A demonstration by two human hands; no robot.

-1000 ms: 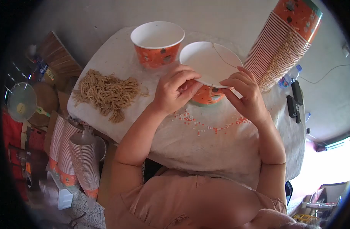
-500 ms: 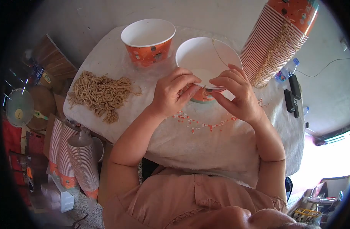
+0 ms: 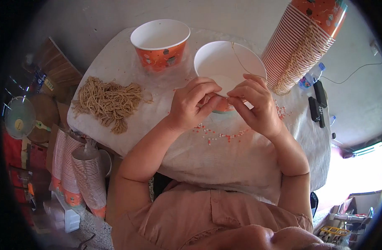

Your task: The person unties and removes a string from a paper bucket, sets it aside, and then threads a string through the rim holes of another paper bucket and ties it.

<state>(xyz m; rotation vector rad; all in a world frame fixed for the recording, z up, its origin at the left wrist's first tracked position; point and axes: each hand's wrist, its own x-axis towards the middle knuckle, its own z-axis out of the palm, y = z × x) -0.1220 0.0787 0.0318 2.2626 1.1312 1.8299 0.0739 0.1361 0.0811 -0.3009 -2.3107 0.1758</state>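
A white-lined orange bucket [image 3: 230, 62] is tilted with its mouth toward me, and both hands pinch its near rim. My left hand [image 3: 196, 102] is closed on the rim, thumb and forefinger together. Close beside it, my right hand [image 3: 255, 104] has its fingertips pressed together at the rim. A thin tan string [image 3: 239, 61] runs over the far rim and down inside the bucket toward my right hand. Whatever lies between the fingertips is too small to make out. Small red and white beads [image 3: 224, 136] are scattered on the cloth below the hands.
A second orange bucket [image 3: 162, 56] stands at the back left of the cloth-covered table [image 3: 207, 162]. Tan strings [image 3: 107, 100] lie piled left. A tall bucket stack [image 3: 297, 46], a bottle [image 3: 311, 77] and black objects [image 3: 315, 109] are right. Wrapped bucket stacks [image 3: 89, 175] stand lower left.
My right hand has moved left along the rim, and its fingertips are now near my left hand's. The view has shifted slightly.
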